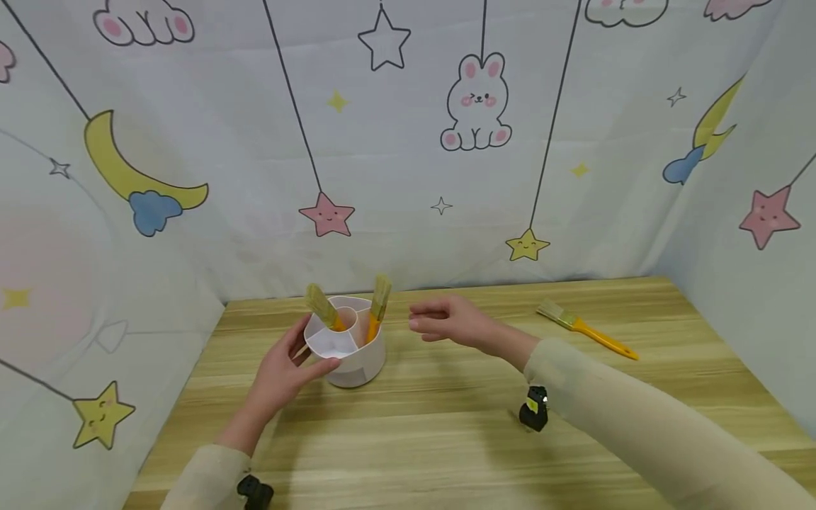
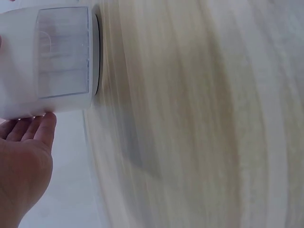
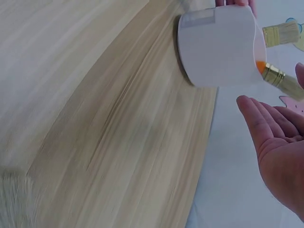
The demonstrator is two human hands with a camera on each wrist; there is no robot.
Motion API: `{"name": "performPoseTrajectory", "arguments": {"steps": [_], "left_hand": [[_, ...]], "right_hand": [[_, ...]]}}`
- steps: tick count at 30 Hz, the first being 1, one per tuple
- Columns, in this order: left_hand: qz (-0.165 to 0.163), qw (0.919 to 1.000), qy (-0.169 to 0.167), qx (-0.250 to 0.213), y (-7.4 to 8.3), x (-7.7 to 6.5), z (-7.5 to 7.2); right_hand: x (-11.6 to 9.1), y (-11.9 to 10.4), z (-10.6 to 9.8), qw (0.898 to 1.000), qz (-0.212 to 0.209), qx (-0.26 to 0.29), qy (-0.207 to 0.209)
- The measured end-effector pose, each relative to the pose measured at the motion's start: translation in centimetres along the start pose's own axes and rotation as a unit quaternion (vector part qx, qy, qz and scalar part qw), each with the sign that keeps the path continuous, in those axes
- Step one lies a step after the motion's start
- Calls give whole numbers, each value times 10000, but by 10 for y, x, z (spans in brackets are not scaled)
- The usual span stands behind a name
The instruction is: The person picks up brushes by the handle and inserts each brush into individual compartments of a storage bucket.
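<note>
A white round desk organizer [image 1: 353, 368] with several compartments stands on the table. Two paintbrushes stand in it, bristles up: one paintbrush [image 1: 323, 304] leans left in the round middle cup, the other paintbrush [image 1: 380, 301] is in the right compartment. My left hand [image 1: 280, 372] holds the organizer from the left, thumb along the front rim and fingers round the far side. To the right of the organizer, my right hand [image 1: 455, 322] hovers with extended fingers, holding nothing. The right wrist view shows that hand [image 3: 280, 142] near the brush bristles [image 3: 290, 86], apart from them.
A third paintbrush [image 1: 589, 331] with an orange handle lies on the wooden table [image 1: 446, 439] at the right. A white curtain [image 1: 408, 142] printed with stars, moons and rabbits hangs behind the table and along both sides.
</note>
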State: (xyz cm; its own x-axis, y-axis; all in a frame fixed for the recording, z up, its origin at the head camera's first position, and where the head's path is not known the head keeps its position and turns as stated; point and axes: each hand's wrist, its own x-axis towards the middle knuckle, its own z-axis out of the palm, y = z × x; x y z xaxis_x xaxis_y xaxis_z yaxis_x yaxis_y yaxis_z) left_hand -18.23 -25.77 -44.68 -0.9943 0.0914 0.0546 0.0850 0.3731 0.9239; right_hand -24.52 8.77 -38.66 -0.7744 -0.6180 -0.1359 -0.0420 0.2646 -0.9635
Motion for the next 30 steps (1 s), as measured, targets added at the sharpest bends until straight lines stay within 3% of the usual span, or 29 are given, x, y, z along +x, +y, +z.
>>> {"name": "performPoseTrajectory", "arguments": {"steps": [6,15,30], "left_hand": [[116,9997,-174,81,0,1,-5],[72,9988,-467,120,4,2,-12],[177,9996,-219,81,-1,-3,-18]], "right_hand": [[-9,7,-10,9987,-74,-511,-50],[-21,14,-21,9884,-253,-1495,10],[-37,23,-34,9758,-437,-2139,-104]]}}
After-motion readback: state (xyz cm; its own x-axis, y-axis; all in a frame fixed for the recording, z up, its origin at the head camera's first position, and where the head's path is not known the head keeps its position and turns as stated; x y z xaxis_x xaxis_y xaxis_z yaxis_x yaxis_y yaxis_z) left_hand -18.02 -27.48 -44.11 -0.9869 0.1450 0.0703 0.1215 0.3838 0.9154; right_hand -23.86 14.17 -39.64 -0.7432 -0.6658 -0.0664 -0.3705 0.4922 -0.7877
